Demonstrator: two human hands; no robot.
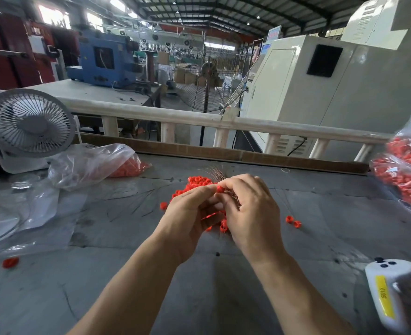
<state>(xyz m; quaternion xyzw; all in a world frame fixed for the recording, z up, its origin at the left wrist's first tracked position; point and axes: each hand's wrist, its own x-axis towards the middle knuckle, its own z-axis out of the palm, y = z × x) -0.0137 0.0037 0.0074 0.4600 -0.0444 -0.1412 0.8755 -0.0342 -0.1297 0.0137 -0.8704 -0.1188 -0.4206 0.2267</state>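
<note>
Hands meet over the middle of the grey bench [223,286], two of them, fingertips together. The left hand [190,213] pinches one red ring [220,189] between thumb and forefinger, fingers curled close around it. The right hand [250,209] is closed narrowly on a wire bundle [217,175] of thin copper-coloured strands, whose ends fan out at twelve o'clock past the knuckles. The ring sits right at the right hand's fingertips; whether a strand already passes through it is hard to tell, since the fingers cover that spot.

A pile of rings [197,183] lies on the bench at eleven o'clock of the hands, partly hidden under them, too many to count. A few more show beneath the palms at six o'clock. Single rings lie apart: one stray ring [163,205] just beside the left hand at nine o'clock, a pair of rings [293,221] touching each other at three o'clock, and one far ring [10,262] well apart at eight o'clock near the bench's left edge.

Two clear plastic bags hold more red rings: the left bag [98,163] at ten o'clock, lying open, and the right bag [407,175] at two o'clock, fuller. One desk fan [29,124] stands at ten o'clock behind the left bag. One white controller [386,286] with a yellow label lies at four o'clock.
</note>
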